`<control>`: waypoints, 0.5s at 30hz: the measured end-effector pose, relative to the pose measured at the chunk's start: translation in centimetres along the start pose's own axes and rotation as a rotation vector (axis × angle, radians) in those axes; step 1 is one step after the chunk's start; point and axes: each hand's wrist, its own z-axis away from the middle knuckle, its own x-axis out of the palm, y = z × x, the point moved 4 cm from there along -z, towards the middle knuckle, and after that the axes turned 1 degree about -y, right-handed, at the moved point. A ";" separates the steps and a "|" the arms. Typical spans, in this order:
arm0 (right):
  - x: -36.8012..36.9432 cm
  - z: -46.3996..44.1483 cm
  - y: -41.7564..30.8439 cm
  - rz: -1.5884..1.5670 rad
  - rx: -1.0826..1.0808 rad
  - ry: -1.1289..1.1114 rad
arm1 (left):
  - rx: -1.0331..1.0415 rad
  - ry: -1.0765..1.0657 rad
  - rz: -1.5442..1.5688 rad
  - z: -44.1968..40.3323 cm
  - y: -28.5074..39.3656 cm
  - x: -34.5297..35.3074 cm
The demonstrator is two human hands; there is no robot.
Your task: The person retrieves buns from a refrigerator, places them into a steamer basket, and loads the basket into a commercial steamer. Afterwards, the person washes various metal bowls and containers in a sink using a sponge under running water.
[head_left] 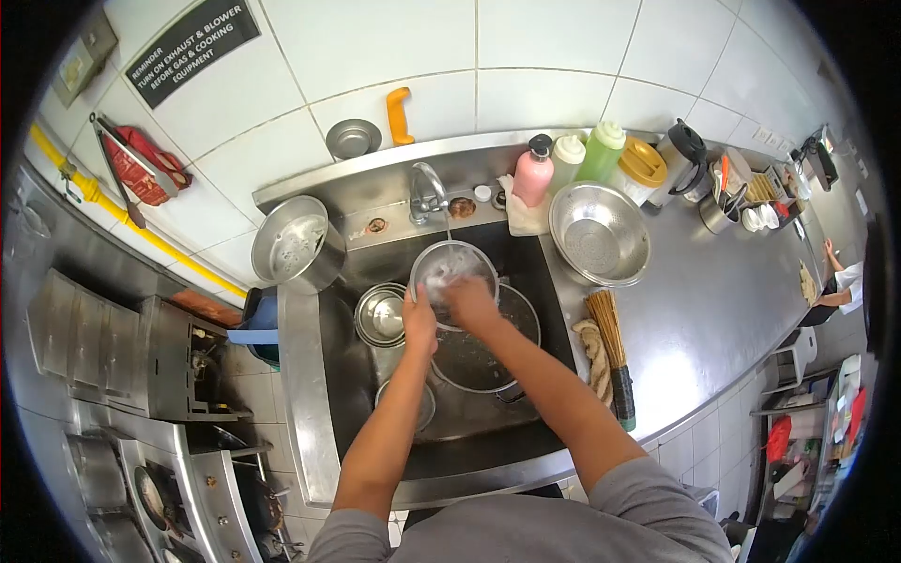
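Here, a round, shiny metal bowl [483, 269], whitish and frothy inside, sits beneath the running faucet [428, 191], above the sink [353, 439]. The left hand [419, 322] grips its rim; the right hand [471, 302] blurs inside, grip impossible to tell.

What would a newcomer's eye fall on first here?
In the sink, the left hand holds a metal bowl under the running faucet, the right hand inside it. Then the pink bottle behind the sink's right corner and the yellow pipe along the left wall.

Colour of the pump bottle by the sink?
Pump bottle is pink; shows in head view.
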 end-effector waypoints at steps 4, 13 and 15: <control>-0.7 2.0 -0.8 0.083 -0.114 -0.188 | -0.031 -0.055 -0.020 0.7 1.8 -0.7; -1.8 2.7 -0.5 0.109 -0.022 -0.292 | -0.093 -0.036 -0.031 0.0 0.3 -0.6; -2.7 1.4 -0.2 0.167 0.030 -0.199 | 0.035 0.009 -0.061 0.0 0.2 0.5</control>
